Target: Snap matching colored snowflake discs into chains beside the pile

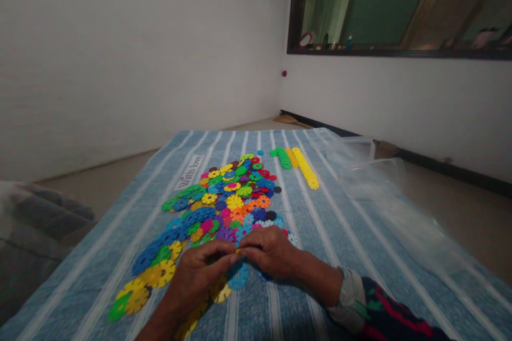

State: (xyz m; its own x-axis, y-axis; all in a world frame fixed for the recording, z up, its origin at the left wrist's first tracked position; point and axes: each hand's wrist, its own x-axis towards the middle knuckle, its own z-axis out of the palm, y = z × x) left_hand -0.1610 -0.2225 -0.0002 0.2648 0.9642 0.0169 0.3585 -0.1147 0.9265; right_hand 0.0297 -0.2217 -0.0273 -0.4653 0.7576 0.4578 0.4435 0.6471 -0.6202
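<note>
My left hand (200, 272) and my right hand (272, 250) meet at the near side of the pile, thumbs and fingers pinched together. Between their fingertips is a small yellow piece (238, 251), mostly hidden by the fingers. Around and beyond them spreads a pile of flat, notched, flower-shaped plastic discs (234, 201) in many colours. Blue discs (238, 277) and yellow discs (221, 290) lie below the hands. Left of my left hand are more yellow discs (137, 301) and a green one (119, 308).
Rows of joined green discs (284, 159) and yellow discs (306, 169) lie at the far right of the pile. Clear plastic (400, 208) covers the right edge of the striped cloth (320, 277). Grey fabric (36, 240) is at the left.
</note>
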